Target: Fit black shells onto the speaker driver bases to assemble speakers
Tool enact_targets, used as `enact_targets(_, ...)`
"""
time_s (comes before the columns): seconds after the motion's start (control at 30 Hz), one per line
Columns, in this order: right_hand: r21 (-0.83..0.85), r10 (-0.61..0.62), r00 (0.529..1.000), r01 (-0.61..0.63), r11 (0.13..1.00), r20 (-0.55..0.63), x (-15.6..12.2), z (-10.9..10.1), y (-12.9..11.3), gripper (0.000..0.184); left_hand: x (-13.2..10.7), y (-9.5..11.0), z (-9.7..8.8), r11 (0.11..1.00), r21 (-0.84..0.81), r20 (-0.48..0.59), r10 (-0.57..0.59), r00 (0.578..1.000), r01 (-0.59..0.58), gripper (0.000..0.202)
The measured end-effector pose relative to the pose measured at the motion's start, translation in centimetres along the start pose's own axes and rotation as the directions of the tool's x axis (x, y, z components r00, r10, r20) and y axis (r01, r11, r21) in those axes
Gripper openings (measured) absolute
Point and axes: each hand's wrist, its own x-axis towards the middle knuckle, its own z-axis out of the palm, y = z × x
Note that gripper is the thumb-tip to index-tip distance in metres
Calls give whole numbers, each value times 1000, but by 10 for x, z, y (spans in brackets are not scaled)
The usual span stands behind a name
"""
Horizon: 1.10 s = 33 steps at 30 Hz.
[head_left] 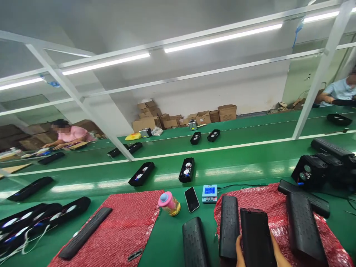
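At the bottom edge, my left hand [239, 251] and my right hand [278, 253] grip the two sides of a long black speaker shell [256, 237], fingers wrapped round it. It lies above a red bubble-wrap sheet [250, 196]. Black grille covers lie close by: one [229, 226] to its left, another [194, 241] on the green table, and a third [304, 228] to its right.
A second red bubble-wrap sheet [125, 226] at left carries a black grille [85, 231]. A pink-capped bottle [169, 203], a phone [191, 199] and a small blue meter [209, 193] stand ahead. Speaker units [186, 170] ride the green belt. Two other people sit at far left and far right.
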Motion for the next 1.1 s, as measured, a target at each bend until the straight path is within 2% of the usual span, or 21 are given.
enact_targets(0.1,21,-20,999,20,1000,-31,2,-10,6,102,2,-5,8,998,63,26,16,1000,-18,122)
enact_targets(0.23,38,-91,992,95,995,-91,-9,-24,12,134,-1,-7,13,993,91,104,65,992,-75,145)
enact_targets(0.37,78,-75,996,79,994,-43,-11,-30,5,153,-7,-4,15,994,13,76,105,992,-106,137)
enact_targets(0.43,83,-62,998,62,995,-2,-7,-33,-1,153,-10,-1,17,997,-19,71,79,994,-78,132)
enact_targets(0.57,85,-31,1000,31,996,0,2,-44,-6,133,-9,7,27,1000,-15,70,24,997,-23,124)
enact_targets(0.7,64,-15,999,17,998,-35,9,-57,-8,122,-1,12,42,997,-28,54,68,996,-67,114)
enact_targets(0.9,2,-35,997,35,999,-67,14,-82,-23,121,14,16,65,999,7,60,47,997,-48,110)
enact_targets(1.1,42,-19,982,27,999,-187,2,-94,-29,122,23,26,85,994,110,112,13,994,-26,102)
